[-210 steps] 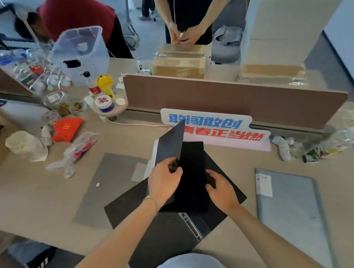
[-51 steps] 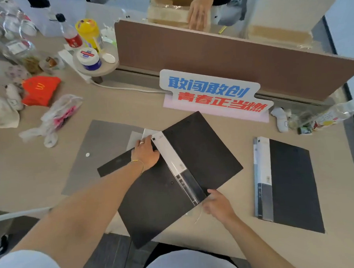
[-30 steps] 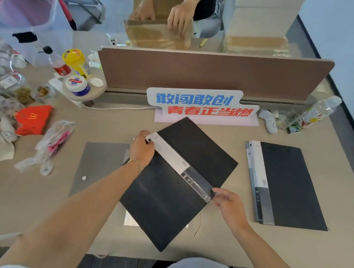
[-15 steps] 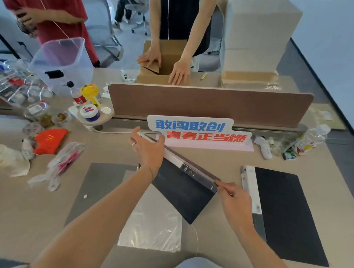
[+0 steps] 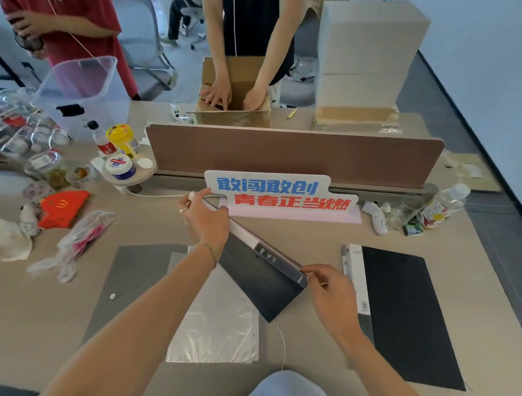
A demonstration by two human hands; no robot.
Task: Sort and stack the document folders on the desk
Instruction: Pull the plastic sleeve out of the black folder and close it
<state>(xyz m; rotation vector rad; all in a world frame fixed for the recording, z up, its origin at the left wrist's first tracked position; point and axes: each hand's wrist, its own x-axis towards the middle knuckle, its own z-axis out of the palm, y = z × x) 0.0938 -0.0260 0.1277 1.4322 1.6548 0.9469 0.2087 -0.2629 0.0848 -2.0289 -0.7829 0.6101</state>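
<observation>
1. The black document folder (image 5: 266,275) is held closed and lifted off the table (image 5: 49,312), spine uppermost and tilted; its lower corner hangs over a clear plastic sleeve (image 5: 214,325). Judged from this, it is being carried to a stack.
2. The near end of the spine is pinched in the grip of the right hand (image 5: 332,290); the far end is clasped by the left hand (image 5: 205,221), so the folder is kept shut and level-handed.
3. Under the sleeve a grey folder (image 5: 137,281) lies flat; to the right a second black folder (image 5: 408,311) lies flat, well apart, probably the stacking spot.
4. Three folders and one sleeve are counted.
5. Farther off, a lettered sign (image 5: 280,194) is stood against the brown divider (image 5: 293,154).
</observation>
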